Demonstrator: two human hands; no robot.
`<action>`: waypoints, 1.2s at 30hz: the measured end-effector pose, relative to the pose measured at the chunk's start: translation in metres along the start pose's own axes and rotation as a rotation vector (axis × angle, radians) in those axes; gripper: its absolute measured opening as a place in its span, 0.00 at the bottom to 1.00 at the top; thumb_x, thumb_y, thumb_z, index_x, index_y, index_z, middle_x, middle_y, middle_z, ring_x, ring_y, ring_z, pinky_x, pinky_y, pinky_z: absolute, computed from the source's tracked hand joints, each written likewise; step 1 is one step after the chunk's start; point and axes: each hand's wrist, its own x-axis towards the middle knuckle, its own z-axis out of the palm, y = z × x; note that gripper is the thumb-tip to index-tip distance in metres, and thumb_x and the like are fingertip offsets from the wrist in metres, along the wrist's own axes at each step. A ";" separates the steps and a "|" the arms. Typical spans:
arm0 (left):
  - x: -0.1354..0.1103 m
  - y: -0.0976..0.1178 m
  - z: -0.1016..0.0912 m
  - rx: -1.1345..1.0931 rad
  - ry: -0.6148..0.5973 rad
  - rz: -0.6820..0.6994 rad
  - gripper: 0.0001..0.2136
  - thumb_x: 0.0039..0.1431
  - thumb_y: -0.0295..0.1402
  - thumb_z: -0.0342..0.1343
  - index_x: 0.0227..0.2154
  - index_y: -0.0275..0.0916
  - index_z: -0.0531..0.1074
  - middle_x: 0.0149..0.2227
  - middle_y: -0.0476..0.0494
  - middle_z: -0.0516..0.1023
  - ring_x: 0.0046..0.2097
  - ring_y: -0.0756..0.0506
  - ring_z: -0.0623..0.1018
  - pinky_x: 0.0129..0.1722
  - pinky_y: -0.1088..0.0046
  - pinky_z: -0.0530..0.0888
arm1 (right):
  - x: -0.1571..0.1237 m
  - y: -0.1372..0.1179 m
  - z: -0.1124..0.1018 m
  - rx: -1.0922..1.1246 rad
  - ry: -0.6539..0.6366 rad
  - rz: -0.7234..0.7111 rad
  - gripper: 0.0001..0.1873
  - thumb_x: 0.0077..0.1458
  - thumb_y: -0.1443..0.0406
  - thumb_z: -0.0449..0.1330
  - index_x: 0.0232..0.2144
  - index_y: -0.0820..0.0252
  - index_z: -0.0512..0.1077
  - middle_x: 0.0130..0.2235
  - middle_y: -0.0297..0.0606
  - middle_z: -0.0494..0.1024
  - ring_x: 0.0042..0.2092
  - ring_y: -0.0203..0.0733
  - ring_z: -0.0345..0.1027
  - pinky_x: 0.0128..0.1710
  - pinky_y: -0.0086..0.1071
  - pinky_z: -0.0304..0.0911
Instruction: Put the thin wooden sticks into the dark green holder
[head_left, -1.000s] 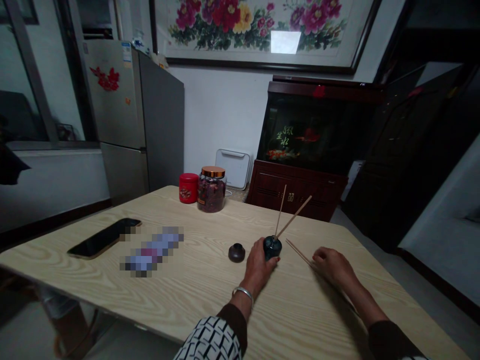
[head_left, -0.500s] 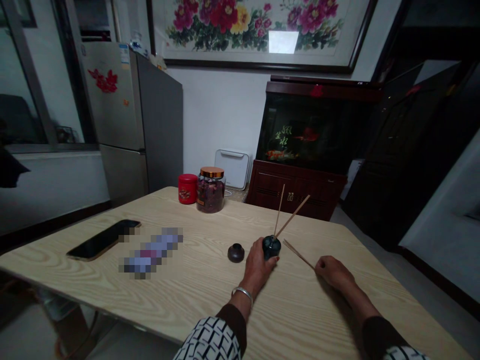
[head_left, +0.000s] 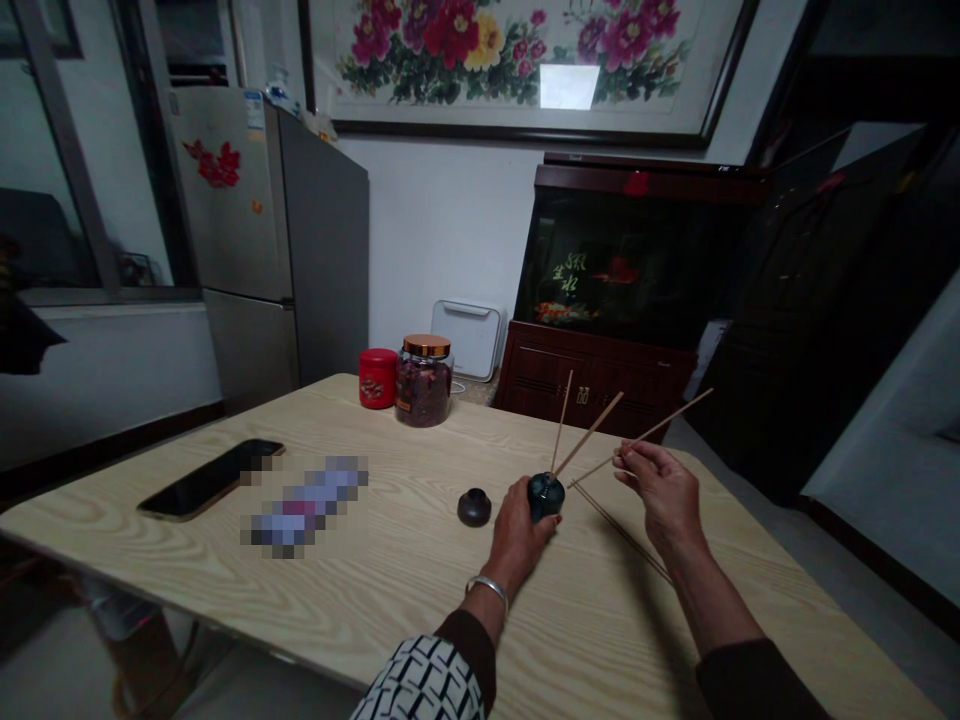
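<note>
My left hand [head_left: 517, 530], with a silver bangle at the wrist, is wrapped round a small dark diffuser bottle [head_left: 547, 494] standing on the table. A few thin reed sticks [head_left: 589, 432] lean out of its mouth. My right hand [head_left: 664, 490] pinches a single reed stick [head_left: 679, 411] in the air to the right of the bottle; its lower end is close to the bottle. Below that hand, more loose reed sticks [head_left: 626, 534] lie on the wood. A dark round cap [head_left: 474, 507] sits left of my left hand.
On the wooden table [head_left: 360, 620], a phone [head_left: 214, 480] and a blurred-out item [head_left: 307, 507] lie at the left. Toward the far edge stand a red canister [head_left: 378, 379] and a glass jar [head_left: 424, 385] with a copper lid. A fish tank [head_left: 622, 260] is behind.
My right hand has lifted from the loose sticks on the table and now holds one reed stick up. My left hand stays on the bottle.
</note>
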 end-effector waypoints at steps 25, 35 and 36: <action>0.001 0.003 -0.002 0.001 -0.014 -0.034 0.28 0.49 0.34 0.62 0.53 0.41 0.62 0.50 0.41 0.71 0.53 0.41 0.70 0.52 0.67 0.65 | -0.008 0.062 0.022 -0.552 -0.378 -0.132 0.17 0.48 0.53 0.59 0.31 0.60 0.76 0.32 0.41 0.80 0.34 0.44 0.72 0.35 0.33 0.64; 0.001 -0.001 0.001 -0.006 0.002 -0.022 0.29 0.49 0.33 0.62 0.55 0.39 0.60 0.53 0.39 0.70 0.55 0.41 0.69 0.55 0.67 0.64 | -0.006 0.069 -0.093 -1.539 -0.459 -0.086 0.11 0.53 0.61 0.54 0.30 0.55 0.76 0.37 0.43 0.79 0.40 0.46 0.72 0.33 0.33 0.57; 0.001 -0.001 0.002 -0.003 0.003 -0.029 0.30 0.49 0.34 0.62 0.55 0.39 0.60 0.53 0.39 0.70 0.55 0.41 0.69 0.55 0.67 0.64 | -0.009 0.071 -0.094 -1.562 -0.458 -0.097 0.11 0.53 0.62 0.54 0.31 0.55 0.76 0.37 0.43 0.78 0.40 0.46 0.72 0.33 0.33 0.57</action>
